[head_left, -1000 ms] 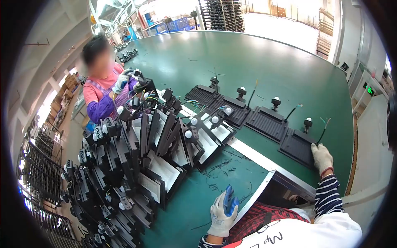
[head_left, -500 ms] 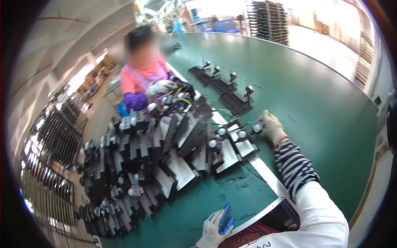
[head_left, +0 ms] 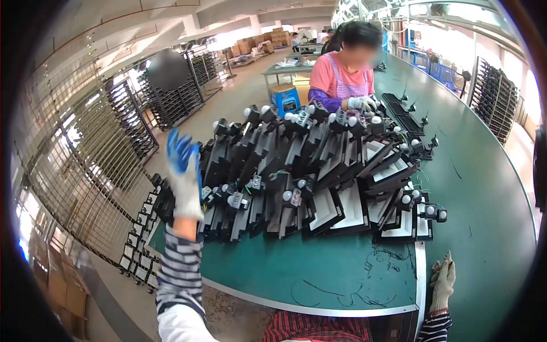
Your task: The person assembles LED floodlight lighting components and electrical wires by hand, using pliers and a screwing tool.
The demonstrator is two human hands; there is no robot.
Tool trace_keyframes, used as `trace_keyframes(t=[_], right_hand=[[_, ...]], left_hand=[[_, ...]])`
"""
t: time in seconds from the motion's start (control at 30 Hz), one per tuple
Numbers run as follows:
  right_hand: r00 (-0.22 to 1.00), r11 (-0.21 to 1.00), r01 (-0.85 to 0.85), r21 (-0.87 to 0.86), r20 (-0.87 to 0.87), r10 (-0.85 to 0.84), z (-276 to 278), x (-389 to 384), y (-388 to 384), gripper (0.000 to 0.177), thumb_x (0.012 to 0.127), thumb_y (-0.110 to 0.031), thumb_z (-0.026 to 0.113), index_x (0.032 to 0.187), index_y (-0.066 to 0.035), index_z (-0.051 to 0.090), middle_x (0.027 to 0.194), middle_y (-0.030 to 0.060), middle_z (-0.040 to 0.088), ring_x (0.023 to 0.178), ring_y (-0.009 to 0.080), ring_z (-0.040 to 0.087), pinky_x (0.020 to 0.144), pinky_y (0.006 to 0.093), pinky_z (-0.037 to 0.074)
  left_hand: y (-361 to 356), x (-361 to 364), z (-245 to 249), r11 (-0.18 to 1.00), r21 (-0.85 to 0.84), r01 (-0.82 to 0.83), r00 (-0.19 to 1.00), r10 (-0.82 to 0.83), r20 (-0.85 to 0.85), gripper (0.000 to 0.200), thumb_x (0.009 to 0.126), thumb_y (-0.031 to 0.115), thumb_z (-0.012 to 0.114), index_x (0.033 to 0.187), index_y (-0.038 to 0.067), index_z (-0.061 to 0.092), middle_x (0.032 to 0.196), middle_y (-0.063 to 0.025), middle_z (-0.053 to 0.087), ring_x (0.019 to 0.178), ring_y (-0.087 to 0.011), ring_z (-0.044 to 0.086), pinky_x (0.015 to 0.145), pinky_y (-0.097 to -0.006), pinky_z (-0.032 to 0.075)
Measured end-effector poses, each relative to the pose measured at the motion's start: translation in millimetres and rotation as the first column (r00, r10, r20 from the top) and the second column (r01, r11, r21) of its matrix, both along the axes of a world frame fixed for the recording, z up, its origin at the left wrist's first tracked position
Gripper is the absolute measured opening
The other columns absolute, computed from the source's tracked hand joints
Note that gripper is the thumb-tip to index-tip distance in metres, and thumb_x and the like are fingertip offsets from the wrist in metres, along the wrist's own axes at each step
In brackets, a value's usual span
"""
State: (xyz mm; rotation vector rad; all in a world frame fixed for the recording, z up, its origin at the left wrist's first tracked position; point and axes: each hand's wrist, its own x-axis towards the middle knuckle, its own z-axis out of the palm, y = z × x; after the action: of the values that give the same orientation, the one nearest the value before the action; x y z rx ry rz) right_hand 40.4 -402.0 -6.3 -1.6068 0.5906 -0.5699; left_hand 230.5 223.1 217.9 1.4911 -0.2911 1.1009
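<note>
My left hand (head_left: 183, 165), in a white glove with blue coating, reaches up at the left end of a pile of black lamp housings (head_left: 279, 199). Its fingers are spread and nothing shows in them. The housings lean on one another in rows; many carry a white dome sensor (head_left: 287, 195), and some show white panels and loose coloured wires. Lower right, my gloved right hand (head_left: 442, 282) is over the green tabletop beside the metal strip, fingers stretched out and holding nothing. The nearest housing (head_left: 424, 228) lies beyond its fingertips.
A co-worker (head_left: 345, 74) in gloves handles a piece behind the pile. More black housings (head_left: 401, 114) lie in a line along the right table. Cut black wire bits (head_left: 364, 299) litter the front. Wire racks (head_left: 85, 154) stand left, near stacked housings (head_left: 139, 245) low beside the table.
The view has swung left. My left hand has risen from the front edge to the pile's left end. My right hand has come away from the rightmost housing's sensor, back towards me.
</note>
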Motion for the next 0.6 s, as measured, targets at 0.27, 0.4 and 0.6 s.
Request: trace_keyframes(t=[0.27,0.4,0.6], right_hand=[[0.989,0.936,-0.142,-0.322,-0.004,0.149,7,-25,57,0.039,0.100,-0.013,0.055,0.137,-0.003,0.058,0.095,0.0069,0.071,0.078,0.0097,0.064,0.071,0.0241,0.052],[0.942,0.868,-0.279,-0.411,-0.293,0.164,59,-46,84,0.039,0.097,-0.025,0.060,0.131,-0.006,0.063,0.089,0.0123,0.072,0.083,0.0123,0.071,0.073,0.0240,0.053],[0.911,0.912,-0.411,0.009,-0.035,0.411,46,-42,102,0.049,0.100,-0.036,0.058,0.133,0.000,0.058,0.095,0.0149,0.073,0.065,0.0137,0.067,0.060,0.0242,0.052]], left_hand=[[27,133,7,0.969,0.242,0.038,0.781,0.123,-0.612,0.045,0.084,0.029,0.082,0.118,0.006,0.064,0.111,-0.0024,0.065,0.096,-0.0156,0.057,0.087,-0.0319,0.049],[106,194,-21,0.973,0.213,0.093,0.862,0.029,-0.506,0.014,0.082,0.013,0.080,0.090,0.006,0.072,0.080,0.0025,0.066,0.069,-0.0087,0.058,0.064,-0.0267,0.049],[140,135,58,0.956,-0.122,0.266,0.901,-0.291,-0.321,0.032,0.096,0.019,0.059,0.121,-0.001,0.066,0.104,-0.0078,0.069,0.094,-0.0166,0.067,0.088,-0.0339,0.054]])
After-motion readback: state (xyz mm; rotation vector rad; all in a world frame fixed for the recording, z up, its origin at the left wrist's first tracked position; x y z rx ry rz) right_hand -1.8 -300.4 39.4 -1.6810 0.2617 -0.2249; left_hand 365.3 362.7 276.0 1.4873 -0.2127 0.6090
